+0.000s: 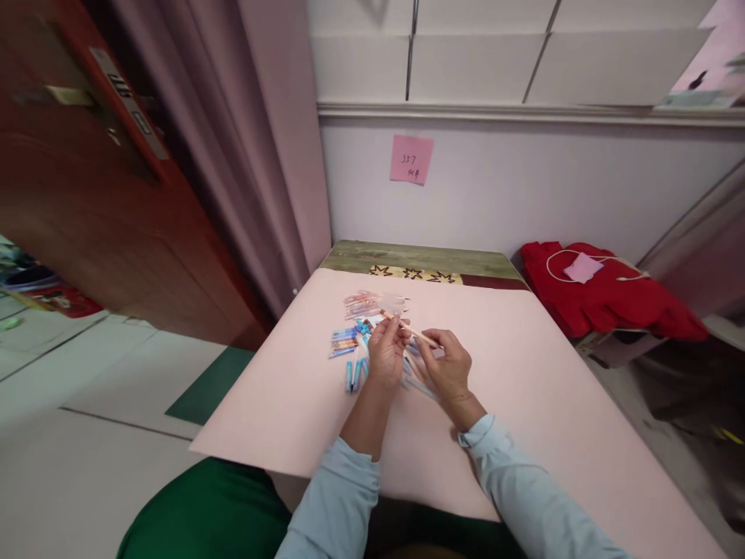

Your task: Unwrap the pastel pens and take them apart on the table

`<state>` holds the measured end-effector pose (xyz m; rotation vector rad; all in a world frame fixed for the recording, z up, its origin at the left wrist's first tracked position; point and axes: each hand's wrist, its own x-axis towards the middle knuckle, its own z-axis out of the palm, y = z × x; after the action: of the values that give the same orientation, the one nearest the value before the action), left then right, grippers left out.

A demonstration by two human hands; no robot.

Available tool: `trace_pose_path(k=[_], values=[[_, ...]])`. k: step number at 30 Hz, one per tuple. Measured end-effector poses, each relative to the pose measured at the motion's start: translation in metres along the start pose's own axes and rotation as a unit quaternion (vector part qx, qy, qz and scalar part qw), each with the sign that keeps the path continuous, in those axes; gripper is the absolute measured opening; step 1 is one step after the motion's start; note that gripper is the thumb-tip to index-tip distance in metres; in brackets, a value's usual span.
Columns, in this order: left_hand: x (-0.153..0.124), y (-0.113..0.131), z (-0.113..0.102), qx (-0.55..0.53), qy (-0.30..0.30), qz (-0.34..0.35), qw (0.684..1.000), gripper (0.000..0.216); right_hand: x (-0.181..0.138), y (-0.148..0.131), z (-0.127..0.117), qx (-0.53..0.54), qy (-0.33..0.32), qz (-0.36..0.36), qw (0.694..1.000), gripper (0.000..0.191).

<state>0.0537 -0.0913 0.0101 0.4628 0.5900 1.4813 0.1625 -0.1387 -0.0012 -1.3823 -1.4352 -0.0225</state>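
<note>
Both hands hold one slim pen with a pale barrel and an orange-brown end, slanting down to the right above the table. My left hand is closed, its fingers pinching the pen near the orange-brown end. At the other end, my right hand grips the barrel between thumb and fingers. Left of my left hand lie several blue and orange pens in a row, with blue caps heaped beside them. Behind is a group of pinkish-clear pens. More pale barrels lie partly hidden under my hands.
A pale pink sheet covers the table, whose green patterned top shows at the back. A wall with a pink note stands behind. Red cloth with a white cable lies at right; a wooden door and curtain are at left.
</note>
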Motion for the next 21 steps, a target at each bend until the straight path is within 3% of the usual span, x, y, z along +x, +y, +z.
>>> trace_pose_path(k=[8, 21], values=[[0.035, -0.008, 0.011, 0.037, -0.005, 0.024, 0.999, 0.031, 0.024, 0.016, 0.021, 0.016, 0.038, 0.027, 0.999, 0.014], [0.037, -0.012, 0.006, 0.048, 0.027, -0.017, 0.998, 0.028, 0.020, 0.024, 0.032, 0.008, 0.012, 0.005, 1.000, 0.011]])
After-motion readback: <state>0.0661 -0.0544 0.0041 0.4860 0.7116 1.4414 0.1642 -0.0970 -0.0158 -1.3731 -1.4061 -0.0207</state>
